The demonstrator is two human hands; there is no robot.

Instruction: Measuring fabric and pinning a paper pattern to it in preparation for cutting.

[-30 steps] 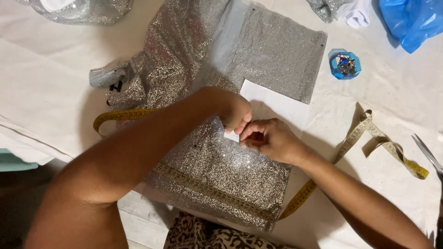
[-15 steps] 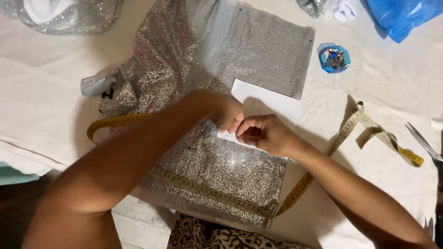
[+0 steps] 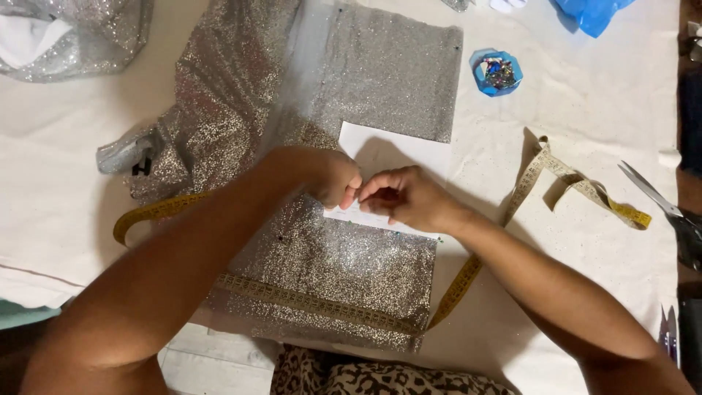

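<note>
On the counter (image 3: 66,168), covered in white cloth, I count one sheet of white paper (image 3: 398,150), one yellow measuring tape (image 3: 322,306), one small blue pin dish (image 3: 496,72) up at 1 o'clock, one pair of scissors (image 3: 662,201) out at 3 o'clock, and a few pieces of silver glitter fabric (image 3: 344,263) — the main spread runs from 12 down to 6. Both hands meet dead centre on the paper's lower edge. Left hand (image 3: 333,178) has its fingers curled in tight, tips pressed on the paper. Right hand (image 3: 406,197) has fingers bent and pinched close together at the same spot — what's between them, if anything, I can't tell. Tape loops under the fabric's bottom edge and off toward 3 o'clock.
</note>
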